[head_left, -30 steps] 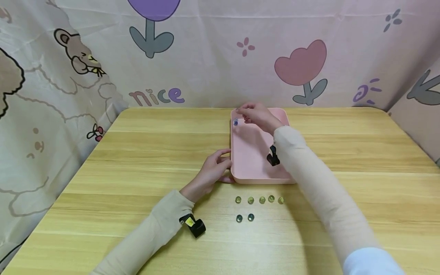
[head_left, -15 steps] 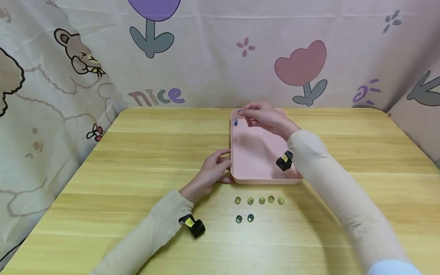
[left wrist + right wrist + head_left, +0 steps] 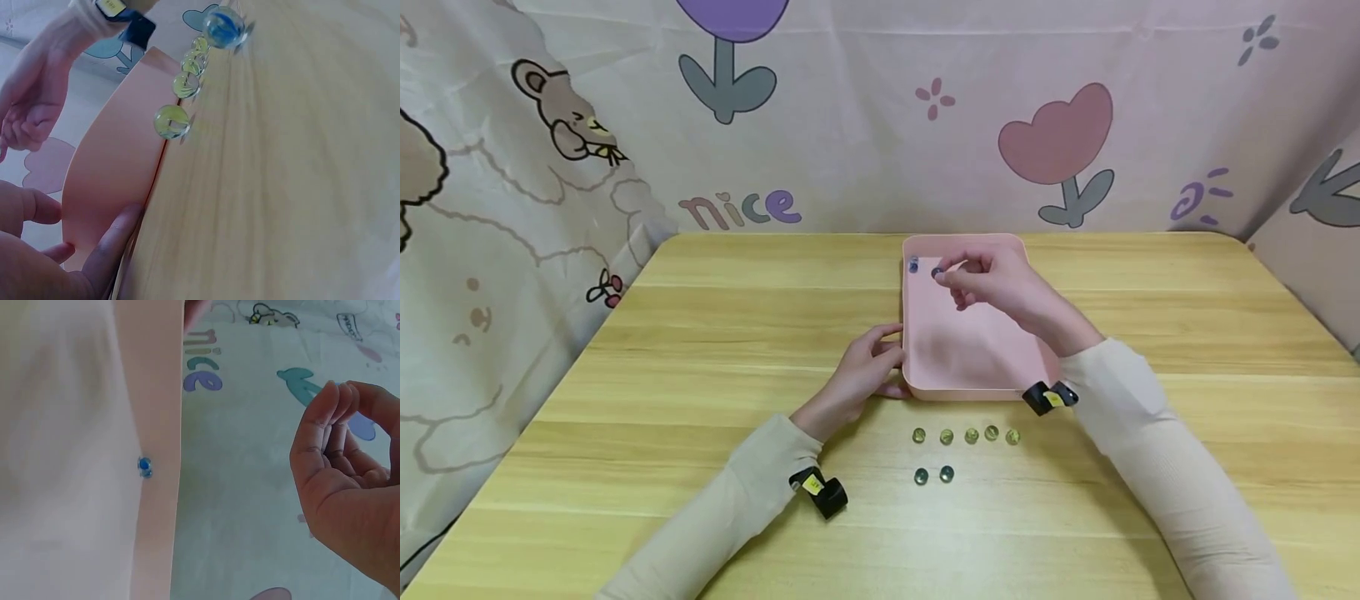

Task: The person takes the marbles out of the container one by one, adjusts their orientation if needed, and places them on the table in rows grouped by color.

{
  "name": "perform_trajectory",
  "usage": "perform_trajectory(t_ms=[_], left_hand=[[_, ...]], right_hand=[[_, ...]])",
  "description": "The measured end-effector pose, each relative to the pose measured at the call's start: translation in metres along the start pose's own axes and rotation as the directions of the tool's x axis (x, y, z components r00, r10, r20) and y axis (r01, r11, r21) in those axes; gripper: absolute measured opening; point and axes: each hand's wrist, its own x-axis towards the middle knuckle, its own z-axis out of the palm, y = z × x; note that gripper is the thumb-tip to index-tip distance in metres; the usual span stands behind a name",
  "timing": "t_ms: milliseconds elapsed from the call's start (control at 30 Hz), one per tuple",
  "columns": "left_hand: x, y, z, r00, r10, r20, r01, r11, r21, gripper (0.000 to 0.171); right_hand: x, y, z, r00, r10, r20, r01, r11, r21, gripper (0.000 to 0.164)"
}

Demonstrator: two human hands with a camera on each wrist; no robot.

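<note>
My right hand (image 3: 1000,283) is raised over the pink tray (image 3: 981,395), its thumb and fingertips pinching a dark blue marble (image 3: 937,272). In the right wrist view the fingertips of my right hand (image 3: 350,456) meet, and the marble is hidden behind them. Blue marbles (image 3: 913,265) lie in the tray's far left corner, against its wall. My left hand (image 3: 867,367) rests against the tray's left side. In the left wrist view its spread fingers (image 3: 112,250) touch the outer wall and the rim.
In front of the tray, a row of several yellow-green marbles (image 3: 972,436) lies on the wooden table (image 3: 760,333). Two dark teal-blue marbles (image 3: 947,474) sit nearer the front. A printed cloth (image 3: 865,125) hangs behind the table.
My right hand has drawn back from the tray's far left corner, toward me and slightly right, with the dark blue marble at its fingertips. My left hand and the tray have stayed put.
</note>
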Motion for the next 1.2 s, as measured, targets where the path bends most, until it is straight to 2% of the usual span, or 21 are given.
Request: perform_trajectory(t_ms=[167, 400, 800, 967, 1200], left_hand=[[0.0, 0.0, 0.0, 1.0, 0.0, 0.0, 0.0, 1.0, 0.008, 0.051], [-0.001, -0.002, -0.002, 1.0, 0.014, 0.0, -0.014, 1.0, 0.003, 0.051], [-0.001, -0.004, -0.001, 1.0, 0.017, 0.003, -0.017, 1.0, 0.0, 0.052], [0.0, -0.005, -0.002, 1.0, 0.016, 0.001, -0.016, 1.0, -0.005, 0.052], [-0.001, -0.004, -0.001, 1.0, 0.03, 0.002, -0.03, 1.0, -0.004, 0.051]], right_hand=[[-0.014, 0.002, 0.001, 0.999, 0.016, 0.041, -0.017, 1.0, 0.011, 0.02], [-0.021, 0.003, 0.006, 0.999, -0.021, 0.046, 0.022, 1.0, -0.017, 0.018], [-0.031, 0.012, 0.012, 0.996, 0.078, 0.048, -0.079, 0.997, 0.006, 0.021], [-0.039, 0.017, 0.016, 0.997, 0.056, 0.061, -0.053, 0.997, -0.056, 0.019], [-0.056, 0.02, 0.02, 0.992, 0.062, 0.111, -0.057, 0.997, -0.043, 0.019]])
